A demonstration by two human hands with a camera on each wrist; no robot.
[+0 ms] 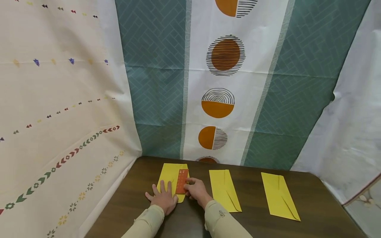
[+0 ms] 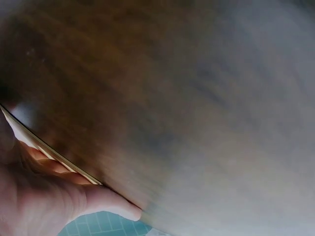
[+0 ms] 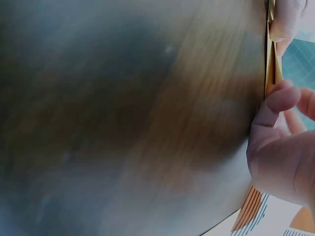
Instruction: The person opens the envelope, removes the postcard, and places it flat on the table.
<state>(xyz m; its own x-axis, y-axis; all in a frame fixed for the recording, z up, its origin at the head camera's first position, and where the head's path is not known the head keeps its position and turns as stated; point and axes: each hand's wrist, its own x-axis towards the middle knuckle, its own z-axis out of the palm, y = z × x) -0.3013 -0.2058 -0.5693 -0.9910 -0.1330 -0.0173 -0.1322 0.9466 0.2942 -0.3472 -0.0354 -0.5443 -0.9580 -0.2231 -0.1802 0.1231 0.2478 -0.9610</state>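
**Red packet lying lengthwise on the leftmost yellow envelope**

Your left hand (image 1: 163, 198) lies flat with fingers spread, pressing the near end of the leftmost yellow envelope (image 1: 171, 175) against the dark wooden table (image 1: 312, 198). Your right hand (image 1: 194, 189) pinches the red packet (image 1: 182, 181) at its right edge, fingers curled round it. The packet rests on the envelope's right half, its long axis running away from you toward the patterned curtain (image 1: 220, 82), nearly parallel to the envelope's own length, with the far end tipped slightly right. Two more yellow envelopes, a middle envelope (image 1: 224, 190) and a right envelope (image 1: 279, 195), lie well apart to your right, both pointing the same way.

Your hands cover the near ends of envelope and packet. Both wrist views are blurred tabletop; only paper edges and fingertips (image 3: 280, 101) show, and the packet's print is too small to read.
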